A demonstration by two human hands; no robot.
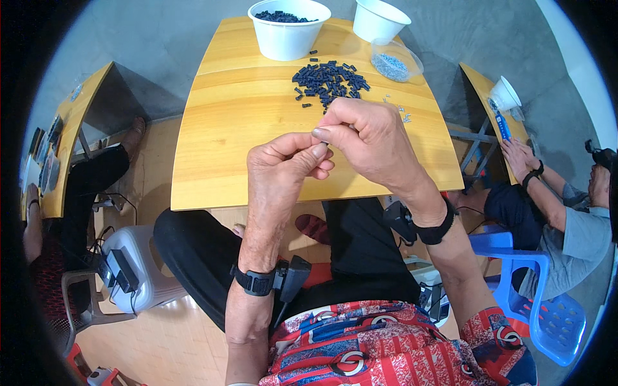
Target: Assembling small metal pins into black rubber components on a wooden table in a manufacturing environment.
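Note:
Above the near half of the table, my left hand [284,157] and my right hand [367,138] meet at their fingertips. The left thumb and fingers are pinched together, and a tiny dark bit, likely one of the small black pieces, shows at their tips. My right thumb and forefinger press together right beside it; whatever they hold is too small and covered to make out. Just beyond the hands lies a loose pile of small black plastic pieces [329,78]. A few small silvery screws [404,114] are scattered to the right of the pile.
A white tub [286,38] full of black pieces stands at the table's [219,128] far edge. Another white tub [380,22] is to its right, near a clear container [394,67] of silvery screws. People sit at side tables left and right; a blue chair [541,283] is at right.

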